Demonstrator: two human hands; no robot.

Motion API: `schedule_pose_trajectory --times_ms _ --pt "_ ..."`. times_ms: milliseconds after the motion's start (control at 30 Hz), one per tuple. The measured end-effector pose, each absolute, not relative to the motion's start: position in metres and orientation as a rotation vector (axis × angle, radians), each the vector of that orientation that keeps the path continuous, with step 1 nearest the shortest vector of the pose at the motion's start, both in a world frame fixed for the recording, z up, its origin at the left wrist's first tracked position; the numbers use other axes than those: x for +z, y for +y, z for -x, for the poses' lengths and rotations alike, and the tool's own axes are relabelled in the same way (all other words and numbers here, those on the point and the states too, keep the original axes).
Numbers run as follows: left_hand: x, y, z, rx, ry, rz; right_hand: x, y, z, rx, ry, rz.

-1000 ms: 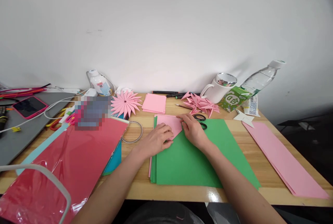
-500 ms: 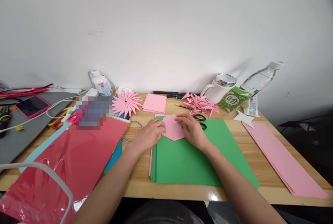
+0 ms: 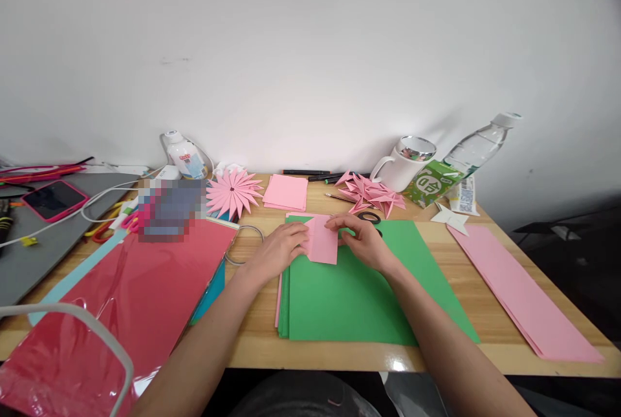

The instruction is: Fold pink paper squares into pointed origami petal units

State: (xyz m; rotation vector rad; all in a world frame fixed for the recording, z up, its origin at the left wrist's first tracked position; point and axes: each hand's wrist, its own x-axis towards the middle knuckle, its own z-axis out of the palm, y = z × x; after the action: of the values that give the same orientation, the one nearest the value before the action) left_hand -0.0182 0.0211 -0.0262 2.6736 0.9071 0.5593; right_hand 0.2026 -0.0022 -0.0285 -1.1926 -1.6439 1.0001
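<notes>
A small pink paper sheet (image 3: 323,245) lies on a stack of green paper (image 3: 359,294) in the middle of the wooden table. My left hand (image 3: 279,250) pinches its left edge, fingers closed on the paper. My right hand (image 3: 361,239) grips its upper right edge, thumb and fingers closed on it. Black scissors (image 3: 371,218) lie just behind my right hand, partly hidden by it.
Behind the green stack lie a pink square pile (image 3: 287,192), a pink paper flower (image 3: 233,191) and folded pink pieces (image 3: 371,192). A white mug (image 3: 406,163), green carton (image 3: 431,182) and water bottle (image 3: 478,144) stand back right. Long pink sheets (image 3: 514,291) lie right, red sheets (image 3: 121,300) left.
The pink sheet went from a piece folded to a point to a flat rectangle; both hands shifted up to its side edges and turned it.
</notes>
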Motion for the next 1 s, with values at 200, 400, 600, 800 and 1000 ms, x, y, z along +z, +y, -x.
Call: schedule_pose_trajectory --times_ms 200,400,600,800,1000 --pt "-0.024 0.022 0.018 0.663 0.928 -2.737 -0.020 -0.004 -0.207 0.998 -1.854 1.138" --pt "-0.024 0.020 0.014 0.654 0.907 -2.709 -0.018 -0.006 -0.203 0.754 -2.067 1.145" --pt "-0.025 0.019 0.015 0.630 0.878 -2.654 -0.014 -0.010 -0.197 0.906 -2.183 1.013" --pt "-0.026 0.020 0.019 0.583 0.846 -2.602 -0.017 -0.009 -0.197 0.890 -2.186 1.089" --pt "-0.024 0.019 0.017 0.598 0.845 -2.562 -0.031 -0.008 -0.188 0.617 -2.106 1.335"
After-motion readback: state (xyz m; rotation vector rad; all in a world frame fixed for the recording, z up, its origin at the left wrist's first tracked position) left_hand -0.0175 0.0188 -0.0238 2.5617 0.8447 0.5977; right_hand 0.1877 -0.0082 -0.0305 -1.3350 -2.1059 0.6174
